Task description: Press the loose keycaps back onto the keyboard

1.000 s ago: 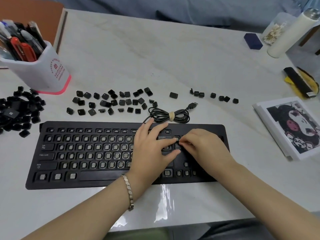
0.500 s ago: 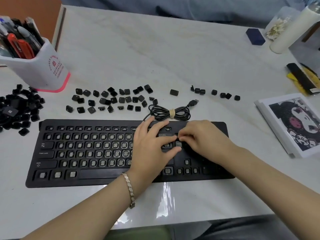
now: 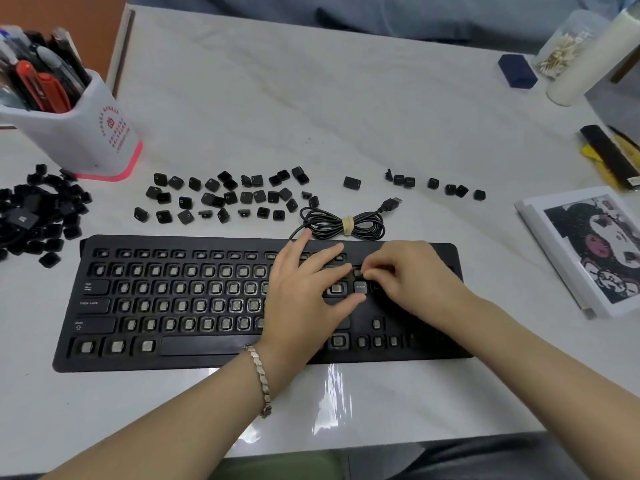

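- The keyboard [image 3: 173,351] lies across the middle of the bench [image 3: 311,98], long edge toward me. Most of its sockets are bare.
- One seated keycap [image 3: 360,287] sits in the cluster right of the main block, just at the tip of my left thumb.
- My right hand [image 3: 415,278] has its fingers [image 3: 372,271] curled and bunched together at the socket directly at twelve o'clock from that cap. I cannot tell whether they pinch a cap or only touch the socket.
- My left hand [image 3: 304,299] rests flat on the keyboard with its fingers [image 3: 325,258] spread, steadying the board.
- To do this step well, I judge the cap should sit square over its socket, legend facing me, before any force goes in. Then I press straight down with one fingertip. A tilted cap could jam or strain the clip beneath.
- The flat left hand is worth leaving as a brace so the board does not slide.
- The loose keycaps [image 3: 225,199] lie scattered at twelve o'clock from the keyboard, with a short row [image 3: 433,184] at one o'clock and a heap [image 3: 31,216] at ten o'clock.
- The coiled cable [image 3: 343,223] lies between the caps and the keyboard's far edge, just beyond my fingertips, so I reach around it.
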Demonstrator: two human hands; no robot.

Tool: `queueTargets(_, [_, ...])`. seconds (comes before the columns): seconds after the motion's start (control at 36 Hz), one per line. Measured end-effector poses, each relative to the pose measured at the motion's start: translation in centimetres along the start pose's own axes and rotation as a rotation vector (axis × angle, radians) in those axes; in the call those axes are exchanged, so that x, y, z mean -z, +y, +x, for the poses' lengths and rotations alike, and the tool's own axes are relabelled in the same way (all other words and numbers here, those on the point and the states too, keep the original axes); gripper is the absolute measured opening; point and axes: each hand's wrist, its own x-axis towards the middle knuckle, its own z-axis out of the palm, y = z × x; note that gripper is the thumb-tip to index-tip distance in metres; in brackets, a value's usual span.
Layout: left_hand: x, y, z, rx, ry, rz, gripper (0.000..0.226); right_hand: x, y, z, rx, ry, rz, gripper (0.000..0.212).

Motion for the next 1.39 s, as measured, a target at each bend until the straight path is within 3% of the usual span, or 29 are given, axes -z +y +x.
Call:
queueTargets(0.17, [-0.1,-0.1,0.0,-0.001,-0.008,0.008,0.039,0.6,0.1,0.6,0.074,-0.111,-0.074,0.016])
queueTargets(0.25, [-0.2,0.0,0.1,0.007,0.007,0.006,0.037,-0.4,0.0,-0.6,0.078,-0.018,-0.138,0.018])
queueTargets(0.39, [-0.1,0.1,0.1,0.001,0.009,0.017,0.034,-1.4,-0.2,-1.2,0.017,0.107,-0.048,0.014])
queueTargets(0.72, [0.0,0.3,0.2,-0.062,0.002,0.050,0.028,1.2,-0.5,2.4,-0.226,-0.246,0.053,0.016])
queueTargets(0.86, [-0.1,0.4,0.1,-0.123,-0.011,0.073,0.025,1.4,-0.6,2.5,-0.273,-0.265,0.112,0.025])
queueTargets(1.11, [-0.3,0.5,0.1,-0.052,-0.033,-0.049,0.025,0.7,0.2,0.7,-0.182,-0.138,0.154,0.012])
queueTargets(1.39, [0.1,0.9,0.2,0.041,-0.065,-0.154,0.027,2.0,-0.7,3.2,-0.312,-0.373,0.129,0.029])
